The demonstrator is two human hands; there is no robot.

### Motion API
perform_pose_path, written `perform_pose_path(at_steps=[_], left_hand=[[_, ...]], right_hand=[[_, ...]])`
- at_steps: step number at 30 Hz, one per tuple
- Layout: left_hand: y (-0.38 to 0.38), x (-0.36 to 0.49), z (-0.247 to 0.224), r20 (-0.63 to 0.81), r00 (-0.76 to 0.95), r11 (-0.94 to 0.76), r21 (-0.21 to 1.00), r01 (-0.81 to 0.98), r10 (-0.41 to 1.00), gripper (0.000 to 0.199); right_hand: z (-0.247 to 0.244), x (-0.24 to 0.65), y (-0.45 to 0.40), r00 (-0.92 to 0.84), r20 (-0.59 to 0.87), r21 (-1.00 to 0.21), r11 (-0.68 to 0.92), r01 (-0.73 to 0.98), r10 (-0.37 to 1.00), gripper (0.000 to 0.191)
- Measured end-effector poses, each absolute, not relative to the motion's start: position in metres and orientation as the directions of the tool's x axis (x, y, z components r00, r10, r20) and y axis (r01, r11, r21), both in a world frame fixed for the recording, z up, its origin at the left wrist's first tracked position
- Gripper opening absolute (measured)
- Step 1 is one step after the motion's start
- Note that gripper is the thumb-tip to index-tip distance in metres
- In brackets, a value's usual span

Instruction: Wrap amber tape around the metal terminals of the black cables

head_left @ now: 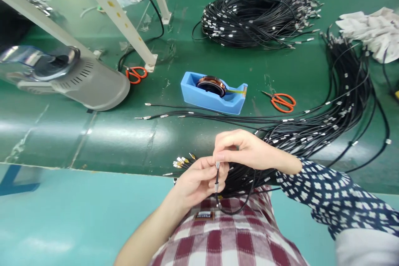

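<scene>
My left hand (201, 178) and my right hand (243, 149) meet over the front edge of the bench, both closed on the metal-tipped end of a thin black cable (217, 178). The cable hangs from the fingertips and loops down in front of the checked apron. Just behind the hands, a bundle of black cables (289, 133) with small white tags runs to the right. Cable ends with yellow and silver tips (182, 161) stick out left of my left hand. Beyond the hands stands a blue tape dispenser (212, 99) with a roll of amber tape.
Orange-handled scissors (283, 102) lie right of the dispenser, another pair (136, 75) at the left beside a grey device (93, 85). A coil of black cables (255, 20) lies at the back. White gloves (374, 29) rest at the right. White metal legs (124, 25) stand at the left.
</scene>
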State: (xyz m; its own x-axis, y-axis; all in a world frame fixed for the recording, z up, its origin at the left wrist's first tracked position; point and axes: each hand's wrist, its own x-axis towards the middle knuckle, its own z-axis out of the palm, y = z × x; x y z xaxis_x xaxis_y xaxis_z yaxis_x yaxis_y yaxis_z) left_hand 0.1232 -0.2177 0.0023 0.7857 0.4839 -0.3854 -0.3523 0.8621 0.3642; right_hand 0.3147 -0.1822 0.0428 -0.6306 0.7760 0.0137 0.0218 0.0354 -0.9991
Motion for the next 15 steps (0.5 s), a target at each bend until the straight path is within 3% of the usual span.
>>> perform_pose_path(at_steps=[7,10,15], left_hand=[[-0.235,0.138,-0.001,-0.131,0.887,0.877,0.270,-0.398,0.443,0.037],[-0.234,0.137,-0.001,-0.190,0.849,0.853,0.297,-0.430,0.494,0.035],[-0.226,0.127,0.000,-0.373,0.725,0.798,0.443,-0.409,0.579,0.034]], right_hand=[[0.035,0.310,-0.181,-0.756,0.054,-0.990,-0.066,-0.128,0.653,0.017],[0.039,0.309,-0.180,-0.723,0.041,-0.996,-0.028,-0.083,0.689,0.017],[0.047,0.312,-0.178,-0.630,0.001,-0.988,0.098,0.119,0.777,0.020]])
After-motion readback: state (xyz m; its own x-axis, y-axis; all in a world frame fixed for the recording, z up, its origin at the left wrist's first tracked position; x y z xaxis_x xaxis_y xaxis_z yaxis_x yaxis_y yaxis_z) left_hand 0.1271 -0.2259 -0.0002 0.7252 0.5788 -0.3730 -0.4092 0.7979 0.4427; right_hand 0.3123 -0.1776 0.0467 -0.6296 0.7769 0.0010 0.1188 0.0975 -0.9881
